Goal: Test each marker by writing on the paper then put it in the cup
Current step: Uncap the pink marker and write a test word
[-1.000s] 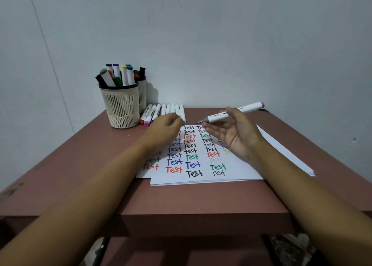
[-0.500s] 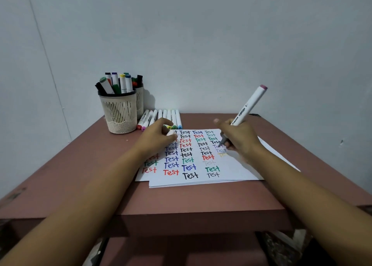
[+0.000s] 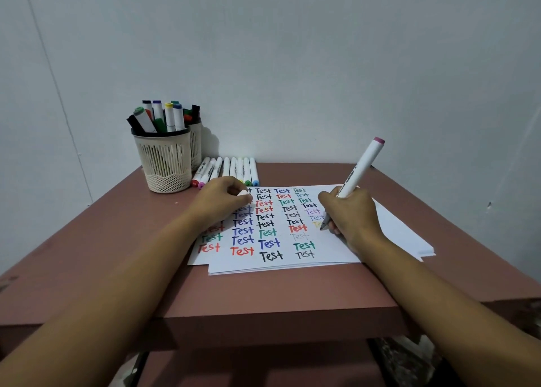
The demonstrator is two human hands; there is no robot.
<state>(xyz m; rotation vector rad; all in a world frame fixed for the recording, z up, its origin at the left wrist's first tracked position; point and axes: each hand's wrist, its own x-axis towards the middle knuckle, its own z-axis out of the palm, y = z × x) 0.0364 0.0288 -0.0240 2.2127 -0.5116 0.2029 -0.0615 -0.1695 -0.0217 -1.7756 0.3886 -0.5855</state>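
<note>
My right hand [image 3: 349, 215] grips a white marker [image 3: 361, 167] with a pink end cap, its tip down on the white paper [image 3: 328, 255] in the rightmost column of coloured "Test" words. My left hand [image 3: 224, 199] rests on the paper's upper left with its fingers curled round a small white cap [image 3: 243, 193]. A beige mesh cup [image 3: 162, 162] at the back left holds several markers. A row of several white markers [image 3: 231, 168] lies on the table beside the cup.
A second cup [image 3: 195, 145] with markers stands behind the first, against the white wall. The brown table [image 3: 117, 240] has its front edge close to me. The paper is a stack whose right corner reaches toward the table's right side.
My right hand swung the marker from level above the paper to upright and lowered its tip onto the sheet. My left hand drew back a little with the cap.
</note>
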